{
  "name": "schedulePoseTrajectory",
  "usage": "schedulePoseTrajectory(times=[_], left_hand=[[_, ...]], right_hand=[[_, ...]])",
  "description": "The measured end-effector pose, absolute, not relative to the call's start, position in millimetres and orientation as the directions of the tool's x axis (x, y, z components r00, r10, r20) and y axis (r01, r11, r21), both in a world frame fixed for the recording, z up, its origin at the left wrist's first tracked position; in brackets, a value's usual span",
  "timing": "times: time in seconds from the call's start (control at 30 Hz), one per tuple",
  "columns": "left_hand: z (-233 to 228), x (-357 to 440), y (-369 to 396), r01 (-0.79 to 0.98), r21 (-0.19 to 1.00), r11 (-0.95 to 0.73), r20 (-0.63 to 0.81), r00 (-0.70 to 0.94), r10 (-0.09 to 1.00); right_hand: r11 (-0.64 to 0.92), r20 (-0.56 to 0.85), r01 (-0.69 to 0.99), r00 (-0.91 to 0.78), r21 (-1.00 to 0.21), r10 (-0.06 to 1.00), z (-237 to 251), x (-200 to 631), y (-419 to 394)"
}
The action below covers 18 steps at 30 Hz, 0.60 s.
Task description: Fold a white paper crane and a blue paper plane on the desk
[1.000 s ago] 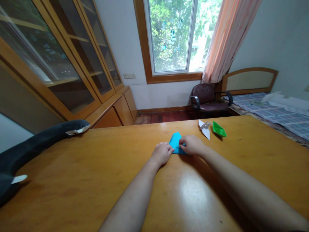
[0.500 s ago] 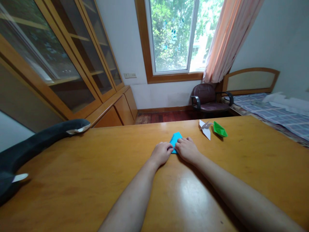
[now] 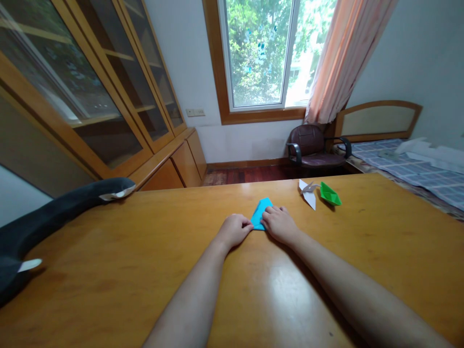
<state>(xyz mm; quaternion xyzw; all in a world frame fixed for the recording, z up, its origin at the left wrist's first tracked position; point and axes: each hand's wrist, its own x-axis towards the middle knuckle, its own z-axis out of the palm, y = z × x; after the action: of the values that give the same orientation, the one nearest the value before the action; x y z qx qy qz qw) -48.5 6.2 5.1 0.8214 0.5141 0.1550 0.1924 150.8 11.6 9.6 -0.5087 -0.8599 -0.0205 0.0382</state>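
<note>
A folded sheet of blue paper (image 3: pixel 259 213) lies on the wooden table between my hands. At its lower left corner, the thumb and fingertips of my left hand (image 3: pixel 235 229) are closed in a pinch. My right hand (image 3: pixel 280 223) presses on the right side of the paper with bent fingers, covering part of it. Farther right on the table are a white origami crane (image 3: pixel 308 193) and a green paper boat (image 3: pixel 329 194), close beside each other and apart from my hands.
The wooden table (image 3: pixel 119 270) stretches out on all sides of my hands. A dark stuffed toy (image 3: pixel 54 217) lies along its left edge. Beyond the table stand a glass-fronted cabinet (image 3: pixel 145 155), a maroon armchair (image 3: pixel 311 147) and a bed (image 3: pixel 416 159).
My left hand has shifted slightly left to the paper's lower left corner, baring more of the blue sheet. My right hand has barely moved.
</note>
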Motion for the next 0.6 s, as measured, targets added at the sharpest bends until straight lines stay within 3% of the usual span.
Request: schedulePoseTrajectory(times=[0.13, 0.43, 0.6], left_hand=[[2, -34, 3, 0.844, 0.309, -0.438, 0.154, 0.410, 0.899], [1, -25, -5, 0.838, 0.233, -0.494, 0.157, 0.469, 0.869], [2, -16, -16, 0.838, 0.170, -0.519, 0.136, 0.502, 0.854]], right_hand=[[0.483, 0.098, 0.875, -0.480, -0.013, 0.872, 7, 151, 13], [0.486, 0.159, 0.873, -0.477, -0.027, 0.865, 5, 154, 16], [0.464, 0.267, 0.886, -0.448, 0.003, 0.853, 5, 160, 16]])
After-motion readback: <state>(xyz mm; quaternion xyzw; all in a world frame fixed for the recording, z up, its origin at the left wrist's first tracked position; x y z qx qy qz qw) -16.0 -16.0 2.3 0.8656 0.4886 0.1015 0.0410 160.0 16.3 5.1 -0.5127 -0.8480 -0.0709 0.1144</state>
